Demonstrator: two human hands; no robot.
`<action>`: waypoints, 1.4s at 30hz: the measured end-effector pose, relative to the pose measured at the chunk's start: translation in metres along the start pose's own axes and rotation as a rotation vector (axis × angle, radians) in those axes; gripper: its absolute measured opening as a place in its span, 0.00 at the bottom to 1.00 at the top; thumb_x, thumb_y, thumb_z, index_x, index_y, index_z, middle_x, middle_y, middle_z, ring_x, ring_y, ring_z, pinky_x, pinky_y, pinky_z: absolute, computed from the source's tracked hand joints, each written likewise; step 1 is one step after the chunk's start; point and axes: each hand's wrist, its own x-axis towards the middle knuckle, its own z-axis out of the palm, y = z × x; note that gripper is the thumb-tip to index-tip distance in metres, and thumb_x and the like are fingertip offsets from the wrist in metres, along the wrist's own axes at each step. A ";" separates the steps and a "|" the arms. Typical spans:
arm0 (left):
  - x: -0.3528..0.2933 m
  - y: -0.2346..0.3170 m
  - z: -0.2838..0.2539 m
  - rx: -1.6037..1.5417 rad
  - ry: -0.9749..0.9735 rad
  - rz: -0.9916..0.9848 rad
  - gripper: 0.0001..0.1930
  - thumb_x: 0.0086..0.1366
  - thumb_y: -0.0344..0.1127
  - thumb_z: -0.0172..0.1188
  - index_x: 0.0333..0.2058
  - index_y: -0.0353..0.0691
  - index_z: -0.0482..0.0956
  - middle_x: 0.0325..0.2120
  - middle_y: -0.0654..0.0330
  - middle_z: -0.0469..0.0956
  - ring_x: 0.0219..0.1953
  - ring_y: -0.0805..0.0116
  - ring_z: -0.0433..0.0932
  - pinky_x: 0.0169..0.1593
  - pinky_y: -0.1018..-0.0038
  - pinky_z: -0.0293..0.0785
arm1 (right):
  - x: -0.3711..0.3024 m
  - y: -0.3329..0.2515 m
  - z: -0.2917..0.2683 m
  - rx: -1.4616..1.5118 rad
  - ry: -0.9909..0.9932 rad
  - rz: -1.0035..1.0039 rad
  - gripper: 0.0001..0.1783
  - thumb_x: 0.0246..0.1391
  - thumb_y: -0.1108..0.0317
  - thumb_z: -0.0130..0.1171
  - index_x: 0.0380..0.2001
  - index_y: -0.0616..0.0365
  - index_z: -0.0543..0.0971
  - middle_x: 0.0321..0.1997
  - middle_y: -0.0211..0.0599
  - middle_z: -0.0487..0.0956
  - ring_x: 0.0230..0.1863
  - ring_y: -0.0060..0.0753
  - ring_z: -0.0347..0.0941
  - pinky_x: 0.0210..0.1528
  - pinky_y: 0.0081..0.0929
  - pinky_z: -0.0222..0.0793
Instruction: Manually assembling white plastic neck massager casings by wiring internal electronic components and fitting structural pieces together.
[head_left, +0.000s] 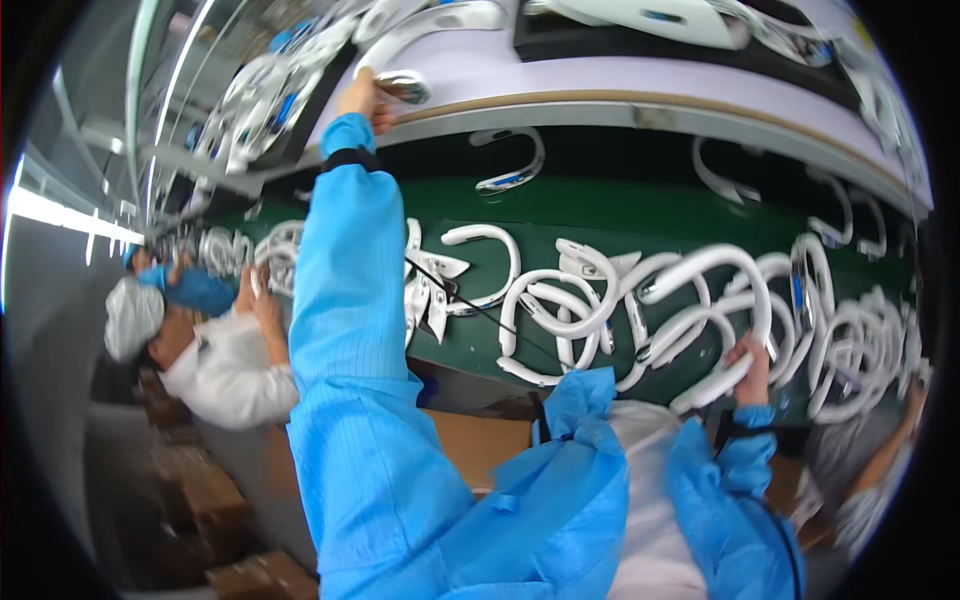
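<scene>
Crossing shelf edge (520,101), left hand (360,98) at white device (432,22), bare green strip (630,215) below

A thick, smooth white neckband (763,295) is held at three o'clock, C-shaped, its mouth facing nine and its lower arm pointing to eight. Near half past eleven, another curved white band (430,22) arches toward two o'clock; a shiny silver oval (407,88) sits just below.

Left sleeve (345,290), bright blue with fine darker lines, wristband (350,160), black, curved device (748,266) in right hand (752,368), glossy white, oval end piece (406,87) by left hand (360,102), mirror-silver, worktop (620,218), deep green, shelf top (465,75), pale lilac, tray (575,50), black, carton (480,440), tan-brown, neighbour's cap (133,318) over there, white.
</scene>
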 end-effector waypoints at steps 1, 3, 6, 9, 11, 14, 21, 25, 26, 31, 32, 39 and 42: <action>0.034 -0.008 -0.008 0.377 0.009 0.194 0.26 0.57 0.60 0.43 0.29 0.40 0.75 0.18 0.59 0.71 0.19 0.66 0.72 0.23 0.71 0.67 | -0.005 0.009 0.010 0.010 0.005 0.040 0.10 0.42 0.66 0.55 0.30 0.56 0.69 0.18 0.28 0.65 0.19 0.25 0.64 0.27 0.24 0.65; 0.065 -0.028 -0.010 0.341 0.108 0.056 0.14 0.57 0.46 0.53 0.31 0.41 0.77 0.20 0.57 0.75 0.20 0.68 0.73 0.22 0.73 0.67 | 0.006 -0.002 0.033 -0.097 -0.030 0.054 0.11 0.43 0.62 0.57 0.25 0.57 0.70 0.19 0.28 0.68 0.19 0.24 0.66 0.26 0.24 0.66; 0.144 -0.097 -0.081 -0.673 -0.098 -0.033 0.14 0.60 0.41 0.52 0.40 0.38 0.73 0.30 0.59 0.76 0.24 0.70 0.74 0.24 0.79 0.70 | 0.016 -0.001 0.047 -0.090 -0.120 0.006 0.09 0.40 0.70 0.56 0.28 0.58 0.69 0.18 0.29 0.68 0.17 0.22 0.66 0.20 0.19 0.63; 0.062 -0.050 -0.069 -0.403 0.388 0.222 0.15 0.57 0.38 0.51 0.41 0.36 0.71 0.32 0.51 0.77 0.26 0.63 0.76 0.24 0.71 0.73 | -0.009 -0.006 0.049 -0.108 0.036 -0.064 0.12 0.38 0.72 0.56 0.29 0.59 0.67 0.18 0.30 0.67 0.16 0.23 0.65 0.20 0.20 0.62; -0.037 -0.052 -0.015 -0.164 0.763 0.727 0.12 0.54 0.33 0.51 0.33 0.29 0.75 0.17 0.59 0.72 0.17 0.68 0.71 0.19 0.75 0.68 | -0.015 -0.011 0.043 -0.048 0.091 -0.070 0.12 0.38 0.73 0.57 0.28 0.58 0.67 0.19 0.30 0.68 0.17 0.23 0.66 0.22 0.21 0.63; -0.228 -0.034 0.106 -0.788 0.242 0.611 0.11 0.56 0.29 0.47 0.34 0.29 0.74 0.13 0.64 0.64 0.14 0.78 0.58 0.20 0.84 0.56 | -0.019 -0.019 0.049 -0.052 0.034 -0.115 0.12 0.39 0.74 0.57 0.29 0.57 0.68 0.20 0.30 0.68 0.19 0.23 0.67 0.24 0.20 0.64; -0.361 -0.041 0.239 -0.716 -0.743 0.186 0.15 0.58 0.31 0.55 0.44 0.31 0.72 0.35 0.56 0.76 0.35 0.72 0.74 0.39 0.79 0.69 | -0.034 -0.030 0.094 -0.335 -0.132 -0.235 0.16 0.39 0.72 0.61 0.34 0.59 0.68 0.28 0.31 0.71 0.27 0.23 0.69 0.32 0.21 0.65; -0.353 -0.057 0.254 -0.909 -1.010 0.040 0.25 0.62 0.40 0.51 0.55 0.33 0.61 0.46 0.55 0.69 0.48 0.70 0.67 0.50 0.75 0.63 | -0.058 0.004 0.146 -0.837 -0.365 -0.264 0.28 0.41 0.70 0.58 0.47 0.67 0.62 0.37 0.43 0.72 0.38 0.33 0.71 0.41 0.29 0.66; -0.350 -0.067 0.253 -0.867 -1.065 -0.051 0.25 0.62 0.39 0.51 0.55 0.32 0.60 0.47 0.55 0.68 0.48 0.69 0.67 0.50 0.75 0.63 | -0.068 0.018 0.157 -0.992 -0.469 -0.272 0.29 0.41 0.71 0.57 0.48 0.67 0.61 0.39 0.47 0.70 0.42 0.36 0.69 0.45 0.30 0.64; -0.369 -0.098 0.220 -1.174 -0.793 0.131 0.20 0.59 0.31 0.53 0.49 0.31 0.64 0.53 0.47 0.62 0.51 0.64 0.66 0.52 0.70 0.64 | -0.087 0.031 0.167 -1.134 -0.880 -0.654 0.34 0.38 0.69 0.58 0.52 0.62 0.61 0.52 0.46 0.62 0.54 0.49 0.56 0.56 0.37 0.53; -0.374 -0.100 0.216 -1.265 -0.736 0.130 0.17 0.60 0.31 0.52 0.46 0.31 0.66 0.53 0.44 0.61 0.50 0.63 0.67 0.51 0.70 0.66 | -0.090 0.028 0.162 -1.158 -0.906 -0.648 0.34 0.39 0.68 0.59 0.53 0.61 0.61 0.53 0.45 0.62 0.55 0.47 0.56 0.56 0.37 0.54; -0.377 -0.113 0.170 -1.508 -0.413 -0.016 0.17 0.59 0.37 0.51 0.42 0.32 0.63 0.22 0.50 0.71 0.26 0.57 0.74 0.30 0.64 0.71 | -0.048 0.002 0.081 -0.885 -0.495 0.006 0.20 0.49 0.69 0.53 0.47 0.57 0.68 0.43 0.34 0.71 0.45 0.26 0.66 0.45 0.22 0.61; -0.379 -0.139 0.155 -1.574 -0.339 -0.031 0.18 0.57 0.38 0.52 0.41 0.32 0.63 0.21 0.49 0.70 0.23 0.58 0.71 0.28 0.65 0.69 | -0.011 -0.010 0.081 -0.861 -0.459 0.047 0.13 0.53 0.69 0.49 0.42 0.58 0.71 0.35 0.30 0.75 0.38 0.23 0.69 0.43 0.19 0.61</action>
